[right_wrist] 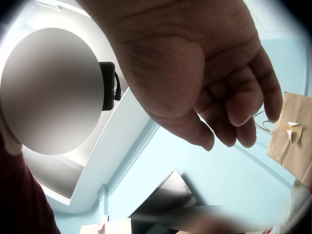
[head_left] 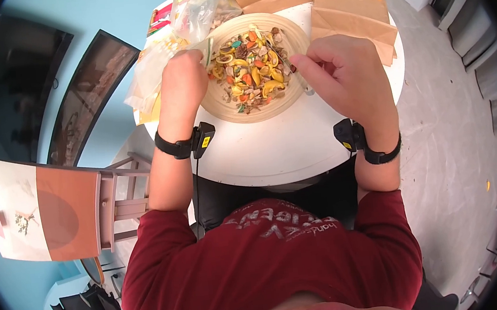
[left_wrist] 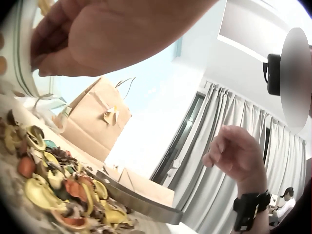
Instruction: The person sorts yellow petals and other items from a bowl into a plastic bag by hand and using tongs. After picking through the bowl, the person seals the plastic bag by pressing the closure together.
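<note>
My left hand (head_left: 184,80) pinches the edge of a clear plastic bag (head_left: 148,75) at the left side of a round, pale wooden plate (head_left: 251,116). In the left wrist view, green lines run along the bag's edge beside the fingertips. A loose heap of potpourri (head_left: 252,71) covers the middle of the plate, with yellow, orange, brown and green dried pieces. At the plate's right rim hovers my right hand (head_left: 351,76), its fingers loosely curled. The right wrist view shows nothing held between the fingers of that hand (right_wrist: 204,83).
Another clear plastic bag (head_left: 204,7) lies behind the plate on the left. Brown paper bags (head_left: 349,20) stand at the back and right of the round white table (head_left: 249,161). A stool (head_left: 68,211) is at the left, a screen (head_left: 90,95) beyond it.
</note>
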The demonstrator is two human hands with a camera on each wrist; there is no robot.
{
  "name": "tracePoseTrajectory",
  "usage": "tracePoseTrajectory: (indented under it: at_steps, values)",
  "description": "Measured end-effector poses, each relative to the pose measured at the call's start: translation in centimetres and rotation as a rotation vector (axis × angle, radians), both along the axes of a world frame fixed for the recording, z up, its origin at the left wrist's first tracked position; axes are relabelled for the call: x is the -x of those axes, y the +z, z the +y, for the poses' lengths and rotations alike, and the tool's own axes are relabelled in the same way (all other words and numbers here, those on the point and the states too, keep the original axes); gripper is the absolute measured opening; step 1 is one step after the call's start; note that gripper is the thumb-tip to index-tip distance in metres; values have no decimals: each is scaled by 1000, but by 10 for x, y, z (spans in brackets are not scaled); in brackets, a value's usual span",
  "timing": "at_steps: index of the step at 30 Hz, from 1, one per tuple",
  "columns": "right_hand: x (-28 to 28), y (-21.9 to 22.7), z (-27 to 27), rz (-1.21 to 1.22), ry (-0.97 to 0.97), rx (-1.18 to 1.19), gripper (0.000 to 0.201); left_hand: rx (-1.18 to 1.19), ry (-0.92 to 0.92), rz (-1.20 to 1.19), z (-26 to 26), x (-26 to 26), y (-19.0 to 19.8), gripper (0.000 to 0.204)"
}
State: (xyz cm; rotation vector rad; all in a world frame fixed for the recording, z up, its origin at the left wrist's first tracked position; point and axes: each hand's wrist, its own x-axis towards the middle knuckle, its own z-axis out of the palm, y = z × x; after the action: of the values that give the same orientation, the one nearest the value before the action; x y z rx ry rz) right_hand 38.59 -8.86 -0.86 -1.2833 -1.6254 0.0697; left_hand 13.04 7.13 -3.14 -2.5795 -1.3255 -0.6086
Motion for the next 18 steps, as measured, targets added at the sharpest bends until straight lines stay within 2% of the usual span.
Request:
tracePoseTrajectory:
  at_steps: [2,5,8,11,14,18]
  values:
    - [2,0,0,5,6,5,32,6,127,139,6,7,-7,15]
    - [2,-1,1,6,13,3,33,21,104,136,1,4,-11,13]
    - [2,-1,1,12,10,4,34,16,-138,-97,-10,-15,-7,9]
    - [2,0,1,17,10,2,34,170,-386,-182,-5,-33,-14,7]
    - [1,-2,2,14,11,-18,34,137,-137,86,15,-44,-39,5]
    - [-3,-3,0,9,7,-43,35,101,-80,150,39,-50,-53,8]
